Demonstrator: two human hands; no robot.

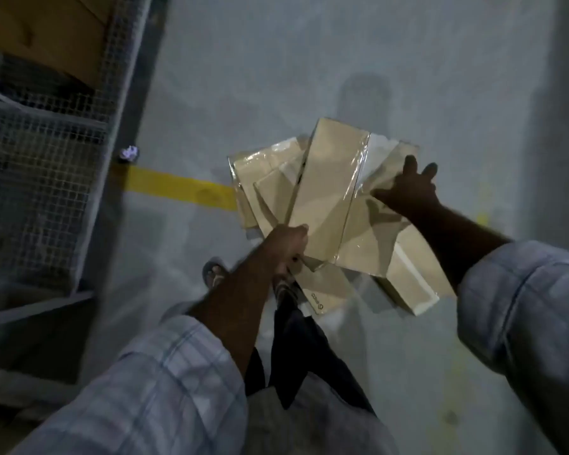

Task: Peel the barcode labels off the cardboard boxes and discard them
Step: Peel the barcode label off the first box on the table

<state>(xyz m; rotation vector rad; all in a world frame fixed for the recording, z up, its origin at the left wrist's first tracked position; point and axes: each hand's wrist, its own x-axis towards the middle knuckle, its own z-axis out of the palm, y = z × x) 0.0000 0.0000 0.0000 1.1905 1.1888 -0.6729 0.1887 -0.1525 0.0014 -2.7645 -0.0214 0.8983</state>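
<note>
Flattened brown cardboard boxes (322,192), taped, held above grey floor (243,77). I see left hand (288,246) clenched round near corner; right hand (411,192) spread flat, fingers straight, against far white-patched edge.

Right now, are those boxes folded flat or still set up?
Folded flat: the cardboard boxes are thin overlapping sheets, fanned out. The left hand grips one corner; the right hand rests spread against them.

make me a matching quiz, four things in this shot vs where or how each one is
Things: 1 left hand; 2 right hand; 3 yellow line; 4 small scrap.
States: a lying loose by the mesh cage; b fingers spread on the cardboard; c painted across the floor; d gripping the cardboard's near edge.
Pairs: 1-d, 2-b, 3-c, 4-a.
</note>
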